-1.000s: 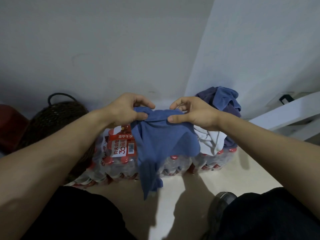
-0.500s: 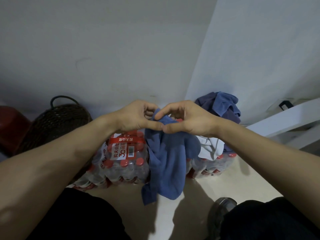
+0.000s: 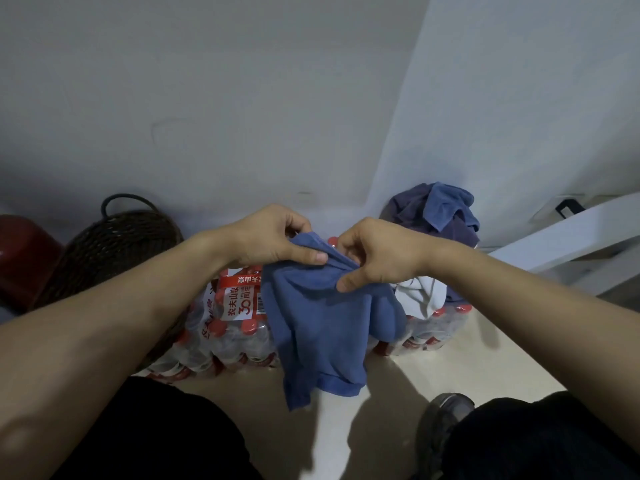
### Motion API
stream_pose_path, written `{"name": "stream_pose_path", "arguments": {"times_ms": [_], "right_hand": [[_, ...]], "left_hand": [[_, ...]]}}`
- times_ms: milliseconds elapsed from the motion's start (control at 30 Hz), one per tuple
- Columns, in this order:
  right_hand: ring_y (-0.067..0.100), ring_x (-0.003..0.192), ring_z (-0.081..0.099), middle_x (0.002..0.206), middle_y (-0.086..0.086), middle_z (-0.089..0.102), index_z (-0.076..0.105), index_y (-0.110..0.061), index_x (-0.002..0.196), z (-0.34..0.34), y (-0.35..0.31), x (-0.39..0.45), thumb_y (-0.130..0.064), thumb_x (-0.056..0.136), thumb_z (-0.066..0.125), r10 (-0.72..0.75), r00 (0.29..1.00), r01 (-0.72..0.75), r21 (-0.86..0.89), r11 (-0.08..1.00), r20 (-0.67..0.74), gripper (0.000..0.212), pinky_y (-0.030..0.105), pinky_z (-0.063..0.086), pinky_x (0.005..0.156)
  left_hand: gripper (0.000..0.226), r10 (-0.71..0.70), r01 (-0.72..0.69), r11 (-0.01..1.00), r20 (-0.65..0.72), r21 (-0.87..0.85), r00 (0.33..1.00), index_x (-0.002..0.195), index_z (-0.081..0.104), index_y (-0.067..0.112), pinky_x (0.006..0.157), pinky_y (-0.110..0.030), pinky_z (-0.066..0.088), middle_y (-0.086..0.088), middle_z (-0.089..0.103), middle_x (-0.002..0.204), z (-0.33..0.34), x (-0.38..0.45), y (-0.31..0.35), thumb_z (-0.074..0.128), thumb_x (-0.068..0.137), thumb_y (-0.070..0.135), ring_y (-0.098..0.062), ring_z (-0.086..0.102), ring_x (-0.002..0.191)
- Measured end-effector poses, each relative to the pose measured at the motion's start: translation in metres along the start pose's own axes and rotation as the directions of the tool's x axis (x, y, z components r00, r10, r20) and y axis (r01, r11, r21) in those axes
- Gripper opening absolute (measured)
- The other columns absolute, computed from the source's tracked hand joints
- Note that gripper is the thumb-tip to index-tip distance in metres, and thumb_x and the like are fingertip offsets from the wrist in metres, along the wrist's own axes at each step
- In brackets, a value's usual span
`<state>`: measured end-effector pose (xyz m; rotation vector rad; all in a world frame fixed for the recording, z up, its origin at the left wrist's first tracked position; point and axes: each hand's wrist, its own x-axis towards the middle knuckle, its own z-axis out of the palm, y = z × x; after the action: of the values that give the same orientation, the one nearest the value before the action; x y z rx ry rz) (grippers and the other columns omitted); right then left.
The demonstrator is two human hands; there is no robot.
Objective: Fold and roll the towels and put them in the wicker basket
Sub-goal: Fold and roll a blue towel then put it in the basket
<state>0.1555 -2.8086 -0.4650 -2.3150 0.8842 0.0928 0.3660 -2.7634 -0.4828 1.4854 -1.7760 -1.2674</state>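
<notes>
The hands have parted a little since half a second back, when thumbs and fingertips met at one bunched point, and now there's a short span of hem between them. Far left, the wicker basket (image 3: 117, 237) sits against the wall, well apart from the action, beside a dark red object (image 3: 24, 251) at the frame edge. Next along, the left hand (image 3: 273, 237) pinches the top edge of the blue towel (image 3: 322, 327), thumb pressed flat over the cloth and fingers curled behind it. The towel hangs crumpled down over the shrink-wrapped pack of water bottles (image 3: 235, 327), its lowest corner dangling toward the floor. The right hand (image 3: 374, 254) grips the same edge just beside the left, fingers curled, thumb tip on the fabric below. Judging by this, the job is finding the corners, so each hand should walk outward along the hem until the towel hangs square, then lay it flat to fold. Further right, a white cloth (image 3: 420, 296) drapes over the bottles, and a heap of blue and purple towels (image 3: 436, 209) waits in the corner, with nothing visibly in the basket yet
</notes>
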Motion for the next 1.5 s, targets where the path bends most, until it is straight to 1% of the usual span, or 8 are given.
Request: {"name": "stream_pose_path", "arguments": {"times_ms": [300, 433, 667, 833, 1033, 1200, 1300, 1500], "right_hand": [[0.009, 0.075, 0.069, 0.081, -0.007, 0.075, 0.074, -0.018, 0.085, -0.003, 0.009, -0.006, -0.042, 0.078, 0.080, 0.060, 0.992, -0.087, 0.248, 0.965, 0.114, 0.026, 0.026, 0.056, 0.073], [0.021, 0.103, 0.070, 0.106, 0.003, 0.076, 0.074, -0.011, 0.106, -0.005, 0.021, -0.012, -0.030, 0.080, 0.080, 0.071, 0.978, -0.150, 0.426, 0.892, 0.195, 0.033, 0.037, 0.055, 0.095], [0.007, 0.058, 0.062, 0.061, -0.012, 0.067, 0.066, -0.024, 0.053, -0.003, 0.041, -0.030, -0.028, 0.078, 0.080, 0.246, 0.940, -0.280, 0.121, 0.952, 0.237, 0.029, 0.019, 0.047, 0.056], [0.009, 0.050, 0.030, 0.056, -0.003, 0.035, 0.036, -0.014, 0.058, 0.005, 0.040, -0.050, 0.017, 0.072, 0.055, 0.218, 0.950, -0.261, 0.183, 0.948, 0.225, 0.039, 0.021, 0.028, 0.048], [0.011, 0.049, 0.031, 0.053, -0.005, 0.033, 0.032, -0.019, 0.060, 0.002, 0.038, -0.079, 0.018, 0.082, 0.052, 0.243, 0.964, -0.266, 0.419, 0.868, 0.109, 0.047, 0.018, 0.030, 0.042], [0.021, 0.080, 0.066, 0.085, 0.007, 0.068, 0.065, -0.010, 0.094, 0.002, 0.037, -0.096, 0.001, 0.094, 0.060, 0.336, 0.941, -0.251, 0.588, 0.769, -0.038, 0.012, 0.030, 0.057, 0.072], [0.027, 0.092, 0.069, 0.101, 0.016, 0.070, 0.065, 0.004, 0.112, 0.006, 0.037, -0.096, -0.007, 0.097, 0.059, 0.387, 0.919, -0.256, 0.640, 0.725, -0.071, 0.020, 0.030, 0.060, 0.076], [0.023, 0.092, 0.066, 0.097, 0.004, 0.072, 0.070, -0.014, 0.095, 0.023, 0.036, -0.074, -0.028, 0.100, 0.055, 0.542, 0.819, -0.232, 0.756, 0.612, -0.188, 0.021, 0.039, 0.057, 0.077]], "left_hand": [[0.023, 0.025, -0.032, 0.980, -0.038, -0.198, 0.999, 0.059, 0.064, 0.031, 0.050, -0.013, 0.045, 0.012, 0.063, 0.060, -0.002, -0.001, -0.004, 0.068, 0.081, 0.036, 0.001, 0.059, 0.056], [0.030, 0.033, -0.031, 0.999, -0.171, 0.016, 0.985, 0.071, 0.059, 0.022, 0.053, -0.011, 0.042, 0.016, 0.062, 0.060, -0.008, -0.002, -0.011, 0.066, 0.078, 0.050, 0.004, 0.055, 0.057], [0.037, 0.051, 0.082, 0.924, -0.334, 0.374, 0.941, 0.071, 0.049, 0.016, 0.053, -0.026, 0.035, 0.003, 0.051, 0.064, -0.014, -0.016, -0.030, 0.064, 0.086, 0.047, -0.011, 0.048, 0.059], [0.040, 0.028, 0.105, 0.846, -0.242, 0.522, 0.970, 0.066, 0.048, 0.017, 0.051, -0.020, 0.032, 0.002, 0.051, 0.060, -0.020, -0.056, -0.042, 0.066, 0.084, 0.048, -0.016, 0.047, 0.058], [0.048, -0.051, 0.220, 0.824, -0.320, 0.522, 0.946, 0.059, 0.054, 0.015, 0.050, -0.029, 0.036, 0.001, 0.057, 0.055, -0.033, -0.097, -0.024, 0.065, 0.076, 0.059, -0.014, 0.052, 0.053], [0.046, -0.149, 0.302, 0.888, -0.404, 0.347, 0.903, 0.059, 0.055, 0.015, 0.049, -0.026, 0.036, 0.005, 0.056, 0.053, -0.030, -0.115, -0.013, 0.073, 0.074, 0.055, -0.011, 0.052, 0.050], [0.047, -0.232, 0.330, 0.932, -0.456, 0.147, 0.859, 0.060, 0.048, 0.014, 0.049, -0.026, 0.032, 0.001, 0.046, 0.053, -0.028, -0.115, -0.014, 0.074, 0.076, 0.050, -0.014, 0.045, 0.049], [0.024, -0.481, 0.343, 0.852, -0.333, -0.397, 0.811, 0.082, 0.060, 0.006, 0.056, -0.026, 0.041, -0.011, 0.057, 0.073, -0.020, -0.101, -0.034, 0.067, 0.090, 0.027, -0.020, 0.054, 0.065]]}}
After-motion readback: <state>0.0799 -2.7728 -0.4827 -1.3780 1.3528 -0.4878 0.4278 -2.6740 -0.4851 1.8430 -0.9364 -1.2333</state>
